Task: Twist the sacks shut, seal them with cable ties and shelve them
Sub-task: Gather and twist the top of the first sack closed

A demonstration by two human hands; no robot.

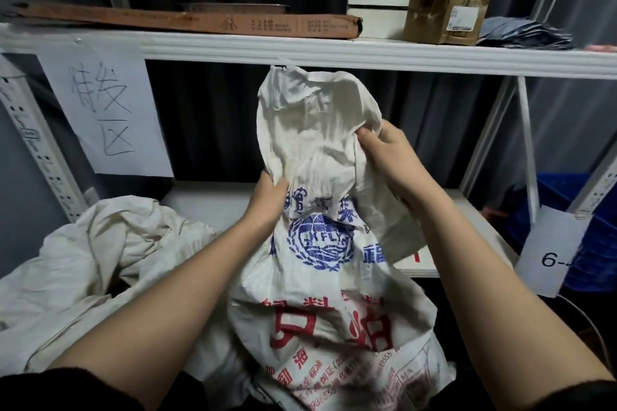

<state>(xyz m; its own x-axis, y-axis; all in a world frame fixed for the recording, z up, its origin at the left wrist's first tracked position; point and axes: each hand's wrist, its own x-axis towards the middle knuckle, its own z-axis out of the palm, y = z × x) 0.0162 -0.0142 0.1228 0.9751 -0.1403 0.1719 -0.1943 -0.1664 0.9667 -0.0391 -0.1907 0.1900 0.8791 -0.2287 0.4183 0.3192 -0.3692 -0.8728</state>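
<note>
A white woven sack (330,320) with a blue round emblem and red print stands upright in front of me, its loose top reaching up to the shelf edge. My left hand (268,198) grips the gathered fabric on the neck's left side. My right hand (389,157) pinches a fold of the open top higher up on the right. The mouth of the sack is crumpled and untied. I see no cable tie.
A second white sack (100,264) lies slumped on the lower shelf (213,200) at left. The upper shelf (334,52) carries a flat brown carton (187,22), a white box and a brown box (447,12). Blue crates (567,227) stand at right.
</note>
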